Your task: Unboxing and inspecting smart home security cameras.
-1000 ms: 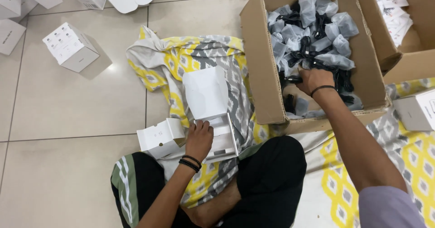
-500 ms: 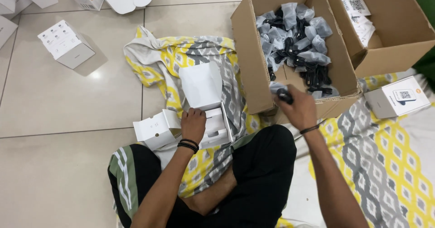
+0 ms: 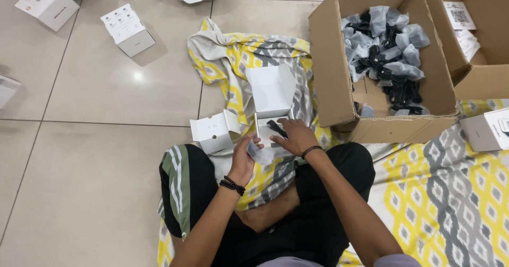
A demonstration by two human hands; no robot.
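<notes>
Left hand (image 3: 242, 161): centre of frame, grip closed on a clear plastic wrapper (image 3: 258, 153).
Right hand (image 3: 295, 136): fingers pinching a small black part (image 3: 276, 128) into the open white box (image 3: 272, 126).
Cardboard box (image 3: 328, 65): upper right, full of bagged black parts.
Blanket (image 3: 233, 55): yellow-grey, beneath.

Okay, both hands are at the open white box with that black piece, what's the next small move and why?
Probably press the black piece down into the white box. The right hand holds it at the box's opening, not yet seated, while the left hand steadies the near edge and the lid stands open.
</notes>
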